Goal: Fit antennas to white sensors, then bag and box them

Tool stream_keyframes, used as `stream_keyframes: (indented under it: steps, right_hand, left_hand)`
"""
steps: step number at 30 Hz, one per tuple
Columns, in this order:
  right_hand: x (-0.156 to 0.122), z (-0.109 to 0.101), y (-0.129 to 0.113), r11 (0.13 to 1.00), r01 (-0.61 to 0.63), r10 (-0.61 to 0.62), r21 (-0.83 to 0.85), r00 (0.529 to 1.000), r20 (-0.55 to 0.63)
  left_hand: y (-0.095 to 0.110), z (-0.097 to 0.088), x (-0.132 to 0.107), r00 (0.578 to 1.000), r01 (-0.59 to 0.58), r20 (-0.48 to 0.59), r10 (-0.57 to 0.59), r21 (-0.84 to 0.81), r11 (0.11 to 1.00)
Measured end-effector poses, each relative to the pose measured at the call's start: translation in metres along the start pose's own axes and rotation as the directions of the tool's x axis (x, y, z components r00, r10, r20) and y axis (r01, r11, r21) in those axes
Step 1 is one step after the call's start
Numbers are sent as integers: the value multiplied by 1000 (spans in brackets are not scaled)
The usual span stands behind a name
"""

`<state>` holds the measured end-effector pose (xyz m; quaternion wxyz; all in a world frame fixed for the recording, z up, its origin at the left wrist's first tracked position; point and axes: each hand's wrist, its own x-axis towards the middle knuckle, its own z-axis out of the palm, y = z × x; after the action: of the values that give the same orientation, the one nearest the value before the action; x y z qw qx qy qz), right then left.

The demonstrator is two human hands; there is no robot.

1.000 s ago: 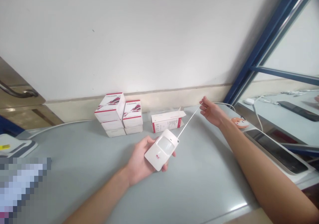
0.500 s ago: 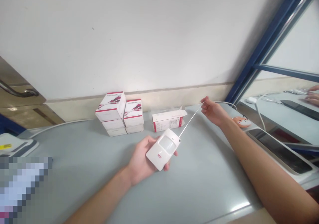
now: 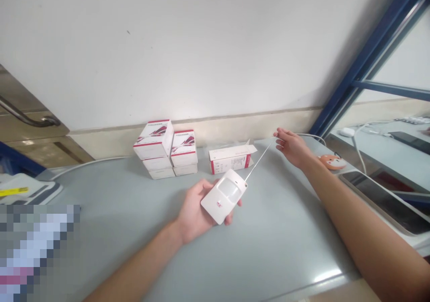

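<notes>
My left hand (image 3: 194, 205) cradles a white plastic motion sensor (image 3: 223, 196) from beneath, its fingers curling round the lower edge. A thin white wire (image 3: 258, 162) runs taut from the sensor's top corner up to the right. My right hand (image 3: 291, 148) pinches the far end of that wire between its fingertips, above the tabletop. Just behind the sensor lies a white and red cardboard box (image 3: 231, 159) on its side, with its flap open. Two short stacks of similar boxes (image 3: 164, 149) stand further left against the wall.
The grey tabletop (image 3: 117, 203) ends at a beige wall skirting. A cable (image 3: 90, 162) runs along its back. To the right lie a small orange fox figure (image 3: 332, 161) and a dark-screened tablet (image 3: 383, 202). A blue metal frame (image 3: 366, 60) rises beyond. A pixelated patch (image 3: 33, 252) covers the lower left.
The whole view has shifted slightly, with the scene sitting further right and higher. Both hands keep their hold on the sensor and wire. Another person's hand at the far right has mostly left view.
</notes>
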<state>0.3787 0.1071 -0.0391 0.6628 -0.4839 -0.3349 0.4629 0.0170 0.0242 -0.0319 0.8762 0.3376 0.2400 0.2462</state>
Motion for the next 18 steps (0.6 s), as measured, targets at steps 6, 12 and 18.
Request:
stream_keyframes:
  steps: [6, 12, 18]
  right_hand:
    - [0, 3, 0, 995, 57, -61, -80, 997, -41]
    - [-1, 4, -7, 998, 3, -8, 62, 997, 75]
    - [0, 7, 6, 963, 147, -180, -227, 975, -130]
  left_hand:
    - [0, 1, 0, 1000, -2, -3, 2, -4, 1000]
    - [0, 2, -1, 1000, -17, -1, 17, -4, 1000]
    - [-1, -1, -1, 1000, -11, -2, 11, 39, 999]
